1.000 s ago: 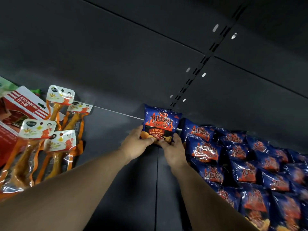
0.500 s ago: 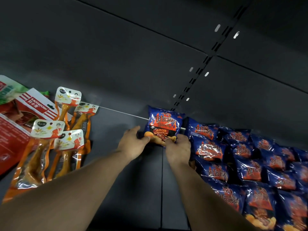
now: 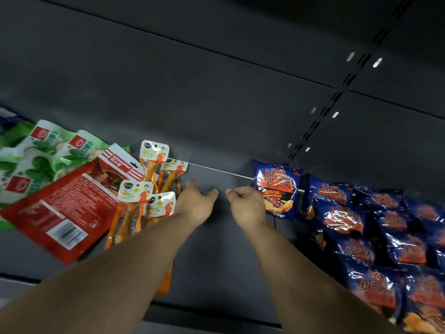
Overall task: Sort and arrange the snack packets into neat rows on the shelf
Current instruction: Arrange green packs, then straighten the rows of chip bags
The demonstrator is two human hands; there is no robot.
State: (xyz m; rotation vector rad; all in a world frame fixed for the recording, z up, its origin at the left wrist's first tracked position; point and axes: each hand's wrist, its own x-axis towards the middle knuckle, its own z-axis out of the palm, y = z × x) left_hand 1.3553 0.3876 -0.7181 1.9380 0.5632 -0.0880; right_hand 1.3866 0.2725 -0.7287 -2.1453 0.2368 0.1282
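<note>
We see both hands over the dark grey metal shelf [image 3: 216, 256], mid-shelf, holding nothing. Left hand [image 3: 196, 203] has fingers loosely curled, sitting just beside the orange see-through stick-snack packets w/ white header cards [image 3: 149, 189]; can't tell if it touches them. Right hand [image 3: 245, 206] is also loosely curled, fingertips near the left hand's but apart.

Blue glossy chip packet w/ red flame print [image 3: 277, 186] stands upright near the shelf's back edge, just right of the right hand (the hand's edge overlaps its lower left corner, contact unclear). It sits at the left end of the rows of same blue flame-print packets [image 3: 375, 227], which fill the shelf's right side front to back, overlapping each other.

On the shelf's left side: a flat red pouch w/ barcode label [image 3: 55, 213] lying tilted, a red-and-white striped packet [image 3: 120, 165] behind it, and green-and-white packets [image 3: 45, 155] toward the back left corner, all piled loosely.
</note>
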